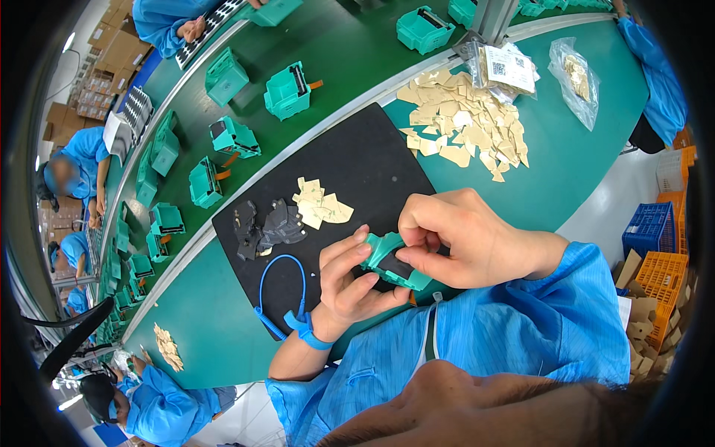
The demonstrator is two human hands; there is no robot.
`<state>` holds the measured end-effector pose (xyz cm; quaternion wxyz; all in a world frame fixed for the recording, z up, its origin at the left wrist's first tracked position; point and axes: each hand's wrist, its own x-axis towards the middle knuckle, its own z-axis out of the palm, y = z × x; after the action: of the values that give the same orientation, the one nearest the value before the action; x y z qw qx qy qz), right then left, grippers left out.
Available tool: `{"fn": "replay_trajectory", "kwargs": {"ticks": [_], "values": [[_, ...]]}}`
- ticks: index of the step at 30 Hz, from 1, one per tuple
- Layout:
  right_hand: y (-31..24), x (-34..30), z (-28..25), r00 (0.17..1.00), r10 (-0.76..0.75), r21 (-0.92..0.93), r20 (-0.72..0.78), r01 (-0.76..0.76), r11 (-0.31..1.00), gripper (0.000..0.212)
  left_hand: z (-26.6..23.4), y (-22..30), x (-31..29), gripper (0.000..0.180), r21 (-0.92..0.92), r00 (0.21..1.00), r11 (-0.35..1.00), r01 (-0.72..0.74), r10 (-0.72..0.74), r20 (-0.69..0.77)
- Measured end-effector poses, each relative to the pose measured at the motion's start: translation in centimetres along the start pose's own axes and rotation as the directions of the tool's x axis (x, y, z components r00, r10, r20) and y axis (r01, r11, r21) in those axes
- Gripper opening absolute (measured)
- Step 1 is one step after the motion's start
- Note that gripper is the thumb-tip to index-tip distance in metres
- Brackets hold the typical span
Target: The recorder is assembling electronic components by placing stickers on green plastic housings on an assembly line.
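My left hand grips a green plastic holder from its left side, above the black mat. Set in the holder is a flat black part, and a bit of orange strip shows below it. Over the holder's right end my right hand is closed in a pinch, thumb against the black part; what sits between its fingertips is hidden. Beyond my left hand lie a small pile of cream paper pieces and a heap of black cut pieces. A blue wrist strap circles my left wrist.
A large heap of cream pieces and clear plastic bags lie at the right of the table. Past a metal rail, a green conveyor carries several green holders. Co-workers in blue sit along it. Orange crates stand at right.
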<state>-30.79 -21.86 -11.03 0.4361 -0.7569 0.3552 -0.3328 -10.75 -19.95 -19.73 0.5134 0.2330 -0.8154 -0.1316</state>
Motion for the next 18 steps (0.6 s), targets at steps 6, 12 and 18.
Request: {"fn": "replay_trajectory", "kwargs": {"ticks": [6,12,18], "values": [[0.3,0.1,0.1,1.000,0.003,-0.005,0.005,-0.003,1.000,0.019,0.1,0.0,-0.1,0.075,-0.003,1.000,1.000,0.003,-0.003,0.003],[0.7,-0.2,0.6,0.987,-0.160,-0.221,-0.033,0.149,0.964,0.019,0.2,0.2,0.2,0.064,-0.050,1.000,0.999,0.005,-0.006,-0.017],[1.6,-0.4,0.9,0.985,-0.139,-0.711,-0.106,0.023,0.703,0.025,0.4,-0.4,0.0,0.055,-0.040,1.000,0.999,0.012,-0.014,-0.027]]}}
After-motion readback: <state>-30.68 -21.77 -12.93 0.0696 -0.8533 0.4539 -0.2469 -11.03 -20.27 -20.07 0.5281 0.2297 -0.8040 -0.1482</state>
